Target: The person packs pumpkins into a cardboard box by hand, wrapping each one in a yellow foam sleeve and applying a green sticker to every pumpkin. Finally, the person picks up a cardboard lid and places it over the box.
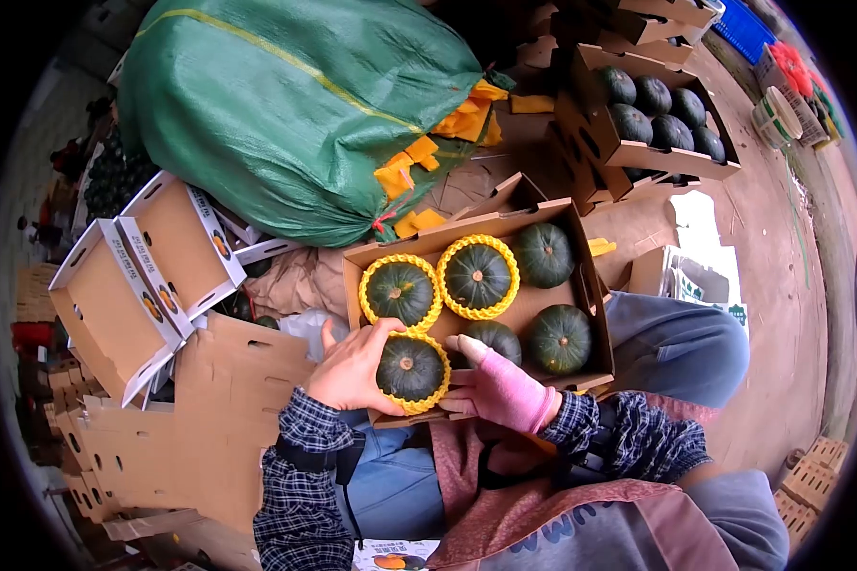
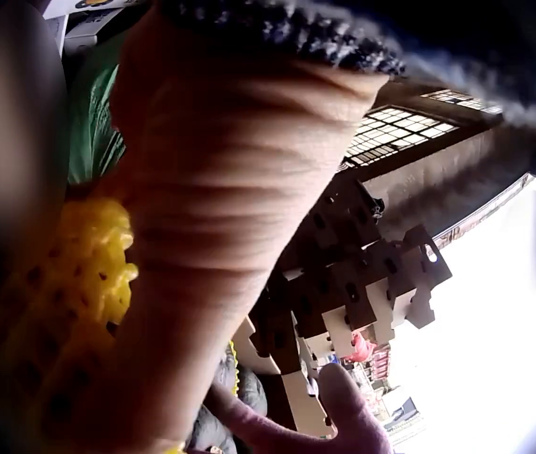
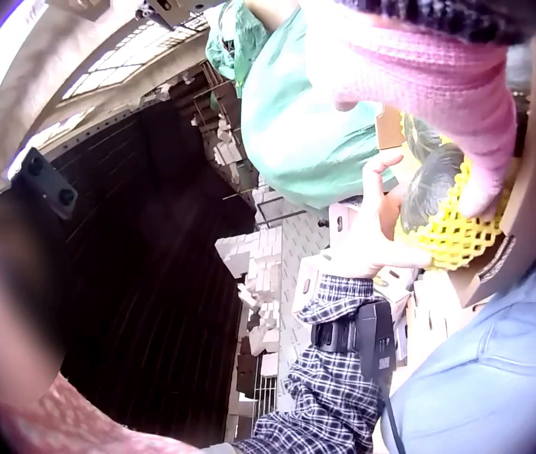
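Note:
A dark green squash [image 1: 409, 365] in a yellow foam net [image 1: 427, 405] stands at the near left corner of an open cardboard box [image 1: 582, 255]. My bare left hand [image 1: 348, 369] grips it from the left, one finger at its far edge and the thumb at its near edge. From the right, my pink-gloved right hand [image 1: 507, 388] holds the net's side, its bare fingertips on the yellow mesh [image 3: 457, 232] in the right wrist view. Two more netted squashes [image 1: 478, 276] fill the far left of the box. Bare squashes [image 1: 561, 339] lie on its right side, one partly behind my right hand.
A big green sack [image 1: 286, 105] spilling yellow foam pieces [image 1: 468, 112] lies beyond the box. Stacked cartons of squashes [image 1: 674, 133] stand at the far right. Empty cartons [image 1: 114, 305] and flat cardboard [image 1: 229, 400] lie on the left. My knee [image 1: 681, 338] borders the box's right side.

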### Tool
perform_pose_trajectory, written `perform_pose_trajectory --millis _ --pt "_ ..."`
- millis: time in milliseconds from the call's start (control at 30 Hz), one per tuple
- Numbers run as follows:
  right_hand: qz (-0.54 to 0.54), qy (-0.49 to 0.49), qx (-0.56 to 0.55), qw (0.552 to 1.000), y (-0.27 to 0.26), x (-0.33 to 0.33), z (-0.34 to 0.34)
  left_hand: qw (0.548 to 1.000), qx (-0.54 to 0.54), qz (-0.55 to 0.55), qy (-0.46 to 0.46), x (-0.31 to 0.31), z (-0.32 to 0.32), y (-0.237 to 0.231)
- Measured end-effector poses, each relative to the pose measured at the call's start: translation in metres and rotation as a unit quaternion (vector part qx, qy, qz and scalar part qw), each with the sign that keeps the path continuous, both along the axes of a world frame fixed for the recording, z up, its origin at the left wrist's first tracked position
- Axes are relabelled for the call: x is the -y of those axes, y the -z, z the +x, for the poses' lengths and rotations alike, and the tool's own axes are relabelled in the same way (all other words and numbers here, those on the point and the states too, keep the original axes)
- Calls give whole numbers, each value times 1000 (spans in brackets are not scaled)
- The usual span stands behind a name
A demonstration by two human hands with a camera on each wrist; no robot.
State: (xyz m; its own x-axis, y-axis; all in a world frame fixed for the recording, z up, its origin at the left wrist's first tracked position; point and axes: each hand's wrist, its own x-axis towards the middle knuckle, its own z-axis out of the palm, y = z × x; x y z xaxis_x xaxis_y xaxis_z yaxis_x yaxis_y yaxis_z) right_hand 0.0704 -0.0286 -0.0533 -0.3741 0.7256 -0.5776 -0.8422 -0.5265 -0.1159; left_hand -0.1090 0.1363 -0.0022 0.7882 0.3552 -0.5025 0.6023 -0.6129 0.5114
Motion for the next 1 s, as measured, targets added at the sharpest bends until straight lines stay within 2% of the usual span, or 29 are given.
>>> perform_pose_trajectory --millis 67,100,133,200,233,267,300,333,367,400,433,467,500,533,600,667,733,767,800,833,867,900,933,967,1000 --pt "28 67 79 994 5 6 -18 975 -42 201 88 24 -4 34" --pt "53 62 51 995 12 8 -20 970 -26 232 72 34 -5 48" --pt "44 21 102 994 6 5 -17 973 -27 219 62 35 -3 39" --pt "62 -87 162 981 -8 7 4 962 -53 262 50 44 -3 37" --pt "129 -71 191 970 -11 13 19 923 -45 373 80 51 -3 36" --pt "159 -66 175 969 -29 21 46 872 -34 477 108 56 -1 33" --pt "198 -56 260 943 -48 30 77 905 -70 408 93 65 17 1" --pt "252 -10 324 912 -49 43 108 908 -67 402 95 72 29 -3" --pt "230 65 361 901 -50 56 133 946 2 324 32 79 41 -5" --pt "164 120 417 886 -47 66 157 967 72 241 -32 86 54 -4" --pt "125 154 534 822 -37 75 175 974 84 203 -61 94 69 10" --pt "89 73 711 694 -20 86 192 975 70 201 -67 105 82 30" --pt "107 -44 810 575 -21 97 197 973 3 221 -61 116 96 40" --pt "122 -159 878 435 -25 107 196 967 -65 240 -56 124 108 49" --pt "291 -251 746 544 -38 123 185 961 -63 258 -82 128 114 62" --pt "226 -307 757 531 -36 136 158 968 2 239 -74 122 106 61" --pt "242 -267 854 375 -31 143 141 971 92 205 -87 119 94 52" --pt "283 -225 846 391 -36 145 142 967 174 118 -144 117 89 43" --pt "309 -221 815 437 -48 150 146 948 250 26 -197 116 83 34" --pt "335 -209 804 445 -41 155 146 914 285 -124 -261 116 82 15" --pt "362 -196 792 450 -31 159 145 843 321 -299 -311 114 75 14" --pt "361 -211 799 433 -20 159 137 739 339 -469 -344 116 68 17" --pt "358 -225 806 413 -9 159 126 605 344 -620 -362 117 65 22" --pt "351 -295 801 385 -2 159 115 556 346 -677 -336 115 68 25" --pt "344 -274 822 363 7 158 102 563 342 -677 -329 116 73 27"
